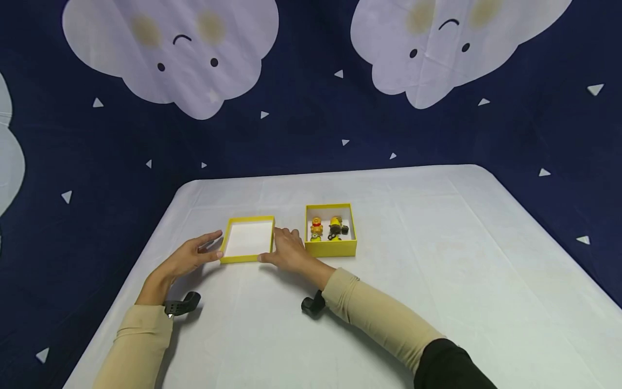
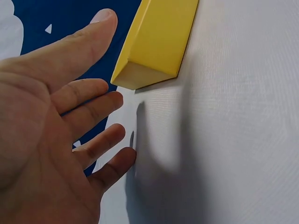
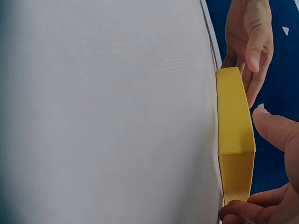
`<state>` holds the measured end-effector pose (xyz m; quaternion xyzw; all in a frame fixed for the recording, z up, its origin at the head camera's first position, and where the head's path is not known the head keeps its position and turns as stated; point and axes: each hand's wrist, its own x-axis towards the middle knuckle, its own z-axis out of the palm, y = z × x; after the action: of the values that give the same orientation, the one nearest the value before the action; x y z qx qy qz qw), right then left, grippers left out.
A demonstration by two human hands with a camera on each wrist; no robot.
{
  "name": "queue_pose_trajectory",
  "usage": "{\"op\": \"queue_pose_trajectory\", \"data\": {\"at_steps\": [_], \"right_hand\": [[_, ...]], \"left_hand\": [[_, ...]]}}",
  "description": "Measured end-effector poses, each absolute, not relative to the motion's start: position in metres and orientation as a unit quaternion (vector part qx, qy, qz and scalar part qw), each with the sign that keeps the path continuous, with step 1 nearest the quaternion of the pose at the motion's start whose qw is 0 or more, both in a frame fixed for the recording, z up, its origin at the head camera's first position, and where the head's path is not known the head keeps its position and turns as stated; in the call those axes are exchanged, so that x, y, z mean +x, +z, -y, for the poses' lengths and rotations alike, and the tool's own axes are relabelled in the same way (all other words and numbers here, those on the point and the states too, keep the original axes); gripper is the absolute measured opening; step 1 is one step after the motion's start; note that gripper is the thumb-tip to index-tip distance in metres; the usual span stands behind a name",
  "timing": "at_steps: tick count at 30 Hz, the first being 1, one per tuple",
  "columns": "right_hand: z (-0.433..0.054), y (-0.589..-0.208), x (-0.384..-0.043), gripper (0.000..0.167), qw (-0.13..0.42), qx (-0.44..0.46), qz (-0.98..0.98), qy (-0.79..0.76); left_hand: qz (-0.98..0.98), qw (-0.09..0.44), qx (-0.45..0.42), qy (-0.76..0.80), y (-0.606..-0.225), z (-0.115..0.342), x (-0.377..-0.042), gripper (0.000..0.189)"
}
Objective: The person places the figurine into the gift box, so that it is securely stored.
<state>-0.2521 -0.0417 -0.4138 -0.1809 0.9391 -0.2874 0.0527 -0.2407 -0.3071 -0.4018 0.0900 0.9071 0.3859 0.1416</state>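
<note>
A shallow yellow box lid [image 1: 248, 259] with a white inside lies hollow side up on the table. My left hand [image 1: 191, 256] is at its left side, fingers spread and slightly bent; in the left wrist view a gap shows between the fingers and the lid's yellow wall [image 2: 161, 42]. On the lid's right side is my right hand [image 1: 290, 251], its fingertips at the wall near a corner. In the right wrist view the thumb [image 3: 275, 128] stands away from the lid. Neither hand grips it.
Just right of my right hand stands a deeper yellow box [image 1: 330, 248] holding several small toy figures [image 1: 335, 225], some yellow, one orange and red. A white cloth [image 1: 437, 259] covers the table. Behind hangs a dark blue curtain [image 1: 301, 140] with clouds and triangles.
</note>
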Motion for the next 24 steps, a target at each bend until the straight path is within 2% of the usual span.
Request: {"op": "queue_pose_trajectory", "data": {"at_steps": [7,15,24], "right_hand": [[0.0420,-0.4159,-0.2538,0.074,0.059,-0.177,-0.942,-0.278],[0.0416,-0.4173,-0.2538,0.078,0.064,-0.176,-0.944,-0.271],[0.0412,-0.4171,-0.2548,0.072,0.060,-0.176,-0.941,-0.283]], "left_hand": [[-0.910,0.141,0.113,0.372,-0.4056,0.3088,-0.2443,0.075],[-0.916,0.135,0.119,0.359,-0.4087,0.3065,-0.2460,0.073],[-0.915,0.138,0.116,0.362,-0.4090,0.3044,-0.2462,0.076]]}}
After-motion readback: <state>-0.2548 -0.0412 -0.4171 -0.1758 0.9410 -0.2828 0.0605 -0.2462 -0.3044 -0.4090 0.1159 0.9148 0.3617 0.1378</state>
